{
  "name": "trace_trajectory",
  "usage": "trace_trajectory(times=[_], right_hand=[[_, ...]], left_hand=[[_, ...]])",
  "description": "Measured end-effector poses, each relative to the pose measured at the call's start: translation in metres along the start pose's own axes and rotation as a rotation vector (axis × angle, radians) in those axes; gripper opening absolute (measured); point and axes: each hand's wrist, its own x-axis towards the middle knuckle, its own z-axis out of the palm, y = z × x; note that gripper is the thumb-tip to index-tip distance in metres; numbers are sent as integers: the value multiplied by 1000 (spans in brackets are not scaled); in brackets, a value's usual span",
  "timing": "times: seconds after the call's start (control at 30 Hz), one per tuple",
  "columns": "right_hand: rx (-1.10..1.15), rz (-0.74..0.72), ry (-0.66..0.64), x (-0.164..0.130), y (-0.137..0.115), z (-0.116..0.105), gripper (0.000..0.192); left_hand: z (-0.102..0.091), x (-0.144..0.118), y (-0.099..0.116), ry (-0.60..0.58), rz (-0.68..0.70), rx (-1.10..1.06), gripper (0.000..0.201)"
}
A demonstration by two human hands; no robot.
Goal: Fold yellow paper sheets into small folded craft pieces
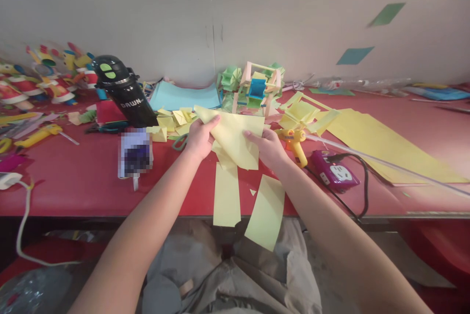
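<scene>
Head view: left hand [200,137] and right hand [270,147] each pinch an edge of a yellow paper sheet [235,138] above the red table [84,187], seemingly mid-fold; 2 cut yellow strips [226,196] lie below, folded yellow pieces [172,121] piled behind, a glue gun [293,143] beside

Bright, even, soft-shadowed light; wide-angle bending at edges, slight softness.

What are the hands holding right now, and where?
A yellow paper sheet: left hand pinches its upper left edge, right hand its right edge.
</scene>
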Motion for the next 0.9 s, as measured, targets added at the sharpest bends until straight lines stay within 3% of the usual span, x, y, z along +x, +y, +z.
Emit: trace_trajectory(times=[0.23, 0.47, 0.7, 0.9], right_hand=[[-11, -26, -48, -2, -1, 1, 45], [-41, 52, -32, 2, 1, -4, 36], [-55, 24, 53, 3, 0, -3, 40], [-30, 2, -12, 4, 4, -4, 42]], left_hand=[[2, -1, 4, 41, -1, -48, 38], [4, -3, 7, 66, 16, -6, 40], [5, -5, 4, 22, -25, 11, 38], [5, -5, 4, -49, -52, 18, 37]])
